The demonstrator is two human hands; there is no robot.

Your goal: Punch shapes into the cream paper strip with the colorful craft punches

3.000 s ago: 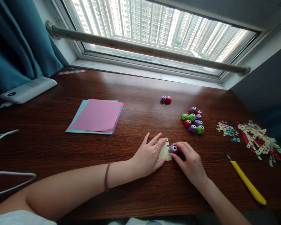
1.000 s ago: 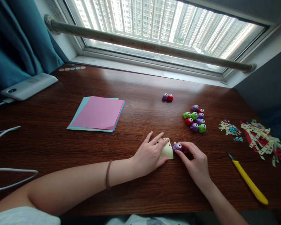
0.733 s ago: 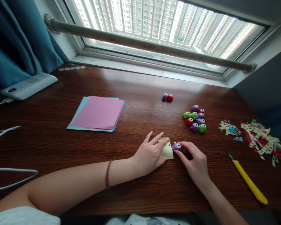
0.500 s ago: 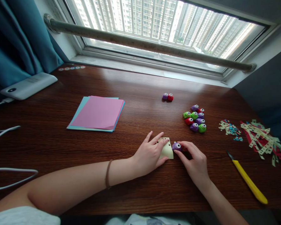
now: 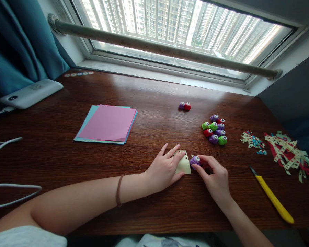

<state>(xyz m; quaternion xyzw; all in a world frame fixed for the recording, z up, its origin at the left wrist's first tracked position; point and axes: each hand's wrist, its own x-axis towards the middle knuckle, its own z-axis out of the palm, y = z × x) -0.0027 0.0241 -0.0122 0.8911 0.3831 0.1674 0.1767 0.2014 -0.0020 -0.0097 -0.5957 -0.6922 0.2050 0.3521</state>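
My left hand (image 5: 163, 168) lies with fingers spread on a small pale yellow sheet of paper (image 5: 184, 165). Star-shaped holes run along the paper's upper and right edges; the hand covers its left part. Between the thumb and fingers of my right hand (image 5: 213, 173) is a purple craft punch (image 5: 195, 161) with a white top bearing a dark star. The punch stands on the table just right of the paper, close to its edge. A tiny pale star cutout (image 5: 192, 156) shows at the punch's far side.
Several craft punches (image 5: 213, 130) cluster beyond my right hand, with a purple and a red one (image 5: 187, 106) farther back. Right lie confetti (image 5: 252, 140), punched paper strips (image 5: 289, 152) and a yellow craft knife (image 5: 274, 199). Coloured paper (image 5: 106, 123) and a white phone-like device (image 5: 33, 94) are left.
The purple punch in my right hand has shifted very slightly right, away from the paper's edge. My left hand stays in place on the paper.
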